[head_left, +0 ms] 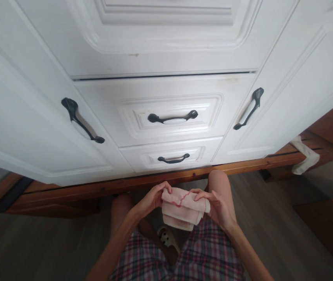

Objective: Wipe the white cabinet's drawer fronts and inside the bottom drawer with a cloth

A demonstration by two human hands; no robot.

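Observation:
A pale pink cloth point(181, 210), folded in layers with a darker pink wavy line across it, hangs between my two hands above my lap. My left hand point(157, 197) pinches its upper left corner between thumb and fingers. On the other side my right hand point(215, 207) grips the right edge, with fingers lying over the top of the cloth. The lower layers droop loosely towards my plaid shorts point(213, 249).
A white cabinet point(96, 62) with drawers and dark handles point(172, 117) rises right in front of my knees. It stands on a wooden bed or bench frame point(119, 185). A white sock-like cloth point(305, 156) drapes over the wood at right. A light slipper point(168, 238) shows below.

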